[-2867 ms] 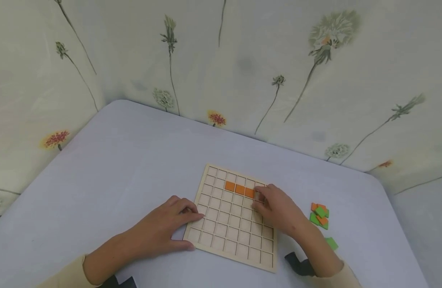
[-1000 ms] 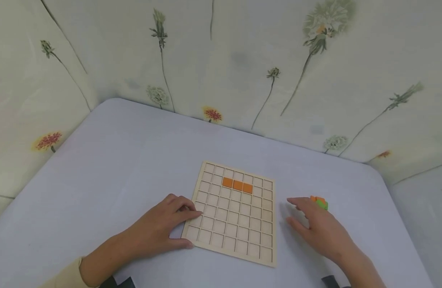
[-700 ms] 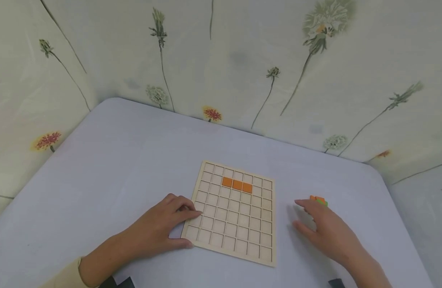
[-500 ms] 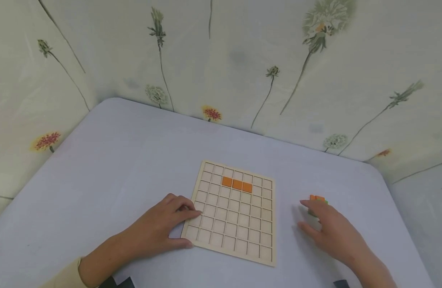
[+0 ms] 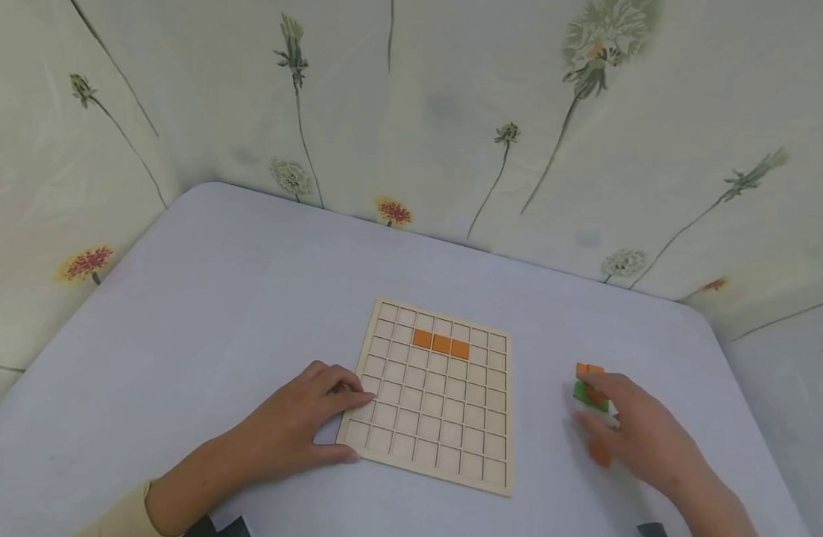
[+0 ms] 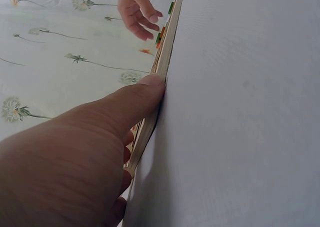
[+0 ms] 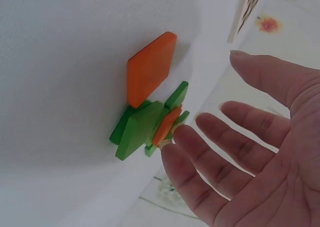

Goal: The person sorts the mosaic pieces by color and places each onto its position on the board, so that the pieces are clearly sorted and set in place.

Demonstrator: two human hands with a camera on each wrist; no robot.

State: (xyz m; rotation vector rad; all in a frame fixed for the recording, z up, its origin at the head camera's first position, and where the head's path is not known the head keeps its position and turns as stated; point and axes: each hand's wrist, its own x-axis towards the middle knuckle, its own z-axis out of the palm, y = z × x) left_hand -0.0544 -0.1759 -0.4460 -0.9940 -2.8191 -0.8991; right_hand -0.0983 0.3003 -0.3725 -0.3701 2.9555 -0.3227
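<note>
From the head view: showing a grid board (image 5: 425, 403) lying flat on the white table (image 5: 264, 276), carrying three orange tiles (image 5: 441, 344) in the third, fourth and fifth cells from the left of its second row from the top. Holding the board's near left corner with the left hand (image 5: 294, 429), thumb at the near edge, fingers bent at the left side. Hovering right of the board with the right hand (image 5: 642, 432), grasping nothing, partly covering a heap of green and orange tiles (image 5: 584, 395). Blurring into an orange patch (image 5: 600, 452) by the right thumb, too smeared to name. Backing the table with a floral sheet (image 5: 452, 112). Cutting off a cream sleeve (image 5: 130, 514) at the bottom edge.

From the left wrist: looking along the board nearly edge-on, hiding most cells. Pressing its edge with the left thumb, half hiding the other fingers.

From the right wrist: showing a near orange tile (image 7: 152, 69) overlapping a green tile (image 7: 140, 132) in view, with others crowding behind. Spreading the right hand's fingers loosely beside them; not telling whether touching. Cropping the board at upper right.
</note>
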